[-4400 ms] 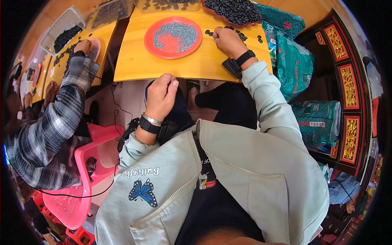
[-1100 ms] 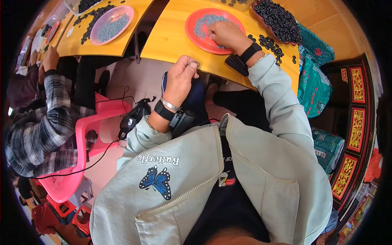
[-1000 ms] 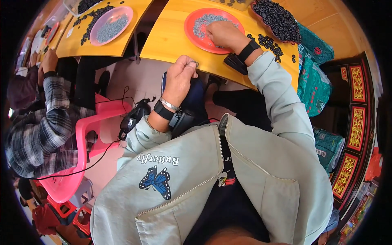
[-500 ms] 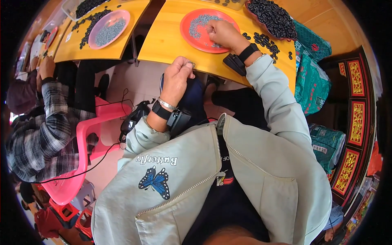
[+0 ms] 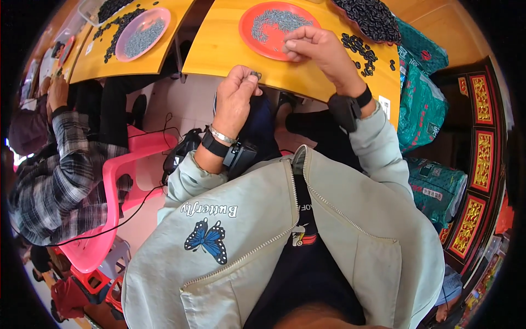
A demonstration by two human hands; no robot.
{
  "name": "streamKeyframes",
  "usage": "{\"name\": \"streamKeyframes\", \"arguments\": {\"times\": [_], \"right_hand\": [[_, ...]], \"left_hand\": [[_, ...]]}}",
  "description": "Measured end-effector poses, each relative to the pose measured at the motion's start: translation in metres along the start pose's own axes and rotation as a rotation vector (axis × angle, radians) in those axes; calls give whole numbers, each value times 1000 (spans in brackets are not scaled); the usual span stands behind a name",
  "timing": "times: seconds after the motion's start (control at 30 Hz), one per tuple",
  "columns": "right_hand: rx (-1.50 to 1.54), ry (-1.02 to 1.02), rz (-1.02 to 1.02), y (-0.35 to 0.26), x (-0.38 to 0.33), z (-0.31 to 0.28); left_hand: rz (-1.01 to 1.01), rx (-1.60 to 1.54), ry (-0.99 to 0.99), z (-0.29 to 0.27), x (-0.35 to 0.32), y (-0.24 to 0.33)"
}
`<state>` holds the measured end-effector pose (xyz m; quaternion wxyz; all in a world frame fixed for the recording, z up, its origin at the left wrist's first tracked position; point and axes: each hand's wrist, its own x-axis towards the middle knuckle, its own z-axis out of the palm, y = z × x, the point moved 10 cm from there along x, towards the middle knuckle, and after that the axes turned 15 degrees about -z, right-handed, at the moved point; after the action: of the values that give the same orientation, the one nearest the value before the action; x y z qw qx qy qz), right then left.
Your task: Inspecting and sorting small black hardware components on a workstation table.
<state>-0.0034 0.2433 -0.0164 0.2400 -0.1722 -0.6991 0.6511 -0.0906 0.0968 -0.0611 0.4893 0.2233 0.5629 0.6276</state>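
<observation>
Looks down on a yellow wooden counter (image 5: pixel 211 52), with a shallow, round, red plastic plate (image 5: pixel 268 51) as landmark. Contains, in the plate, small slim grey metallic-looking pieces (image 5: pixel 282 21), spread in a band along the far part, with bare red at the near part.

Pinches a small dark piece (image 5: pixel 256 74) of unclear shape in the person's left hand (image 5: pixel 235 101), below and slightly left of the plate, at the counter's front edge, with a narrow grip of thumb and forefinger. Poises the right hand (image 5: pixel 320 52) at the plate's lower right rim, in a narrow grip too; cannot tell a held piece from an empty pinch there.

Shows, right of the plate, loose black rounded pieces (image 5: pixel 366 54) scattered on the counter, and, up and right of those, a large heap of similar black pieces (image 5: pixel 370 16). Includes, farther right of the plate, glossy green bags (image 5: pixel 422 109), and, well left of it, a co-worker's black-and-white plaid sleeve (image 5: pixel 71 159).

Seems, as a judgement, far from done: one small piece in hand, with plenty of grey and black pieces left loose. Shows no clearly joined or finished item.
</observation>
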Motion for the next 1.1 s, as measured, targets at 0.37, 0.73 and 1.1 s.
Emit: {"name": "streamKeyframes", "arguments": {"times": [0.37,0.73,1.1], "right_hand": [[56,-53,-26,13,-24,42],[39,-115,-20,12,-30,54],[-179,-81,-158,-6,-34,56]], "left_hand": [[57,264,92,10,-10,14],[131,401,165,9,-15,20],[222,454,236,14,-23,29]]}}
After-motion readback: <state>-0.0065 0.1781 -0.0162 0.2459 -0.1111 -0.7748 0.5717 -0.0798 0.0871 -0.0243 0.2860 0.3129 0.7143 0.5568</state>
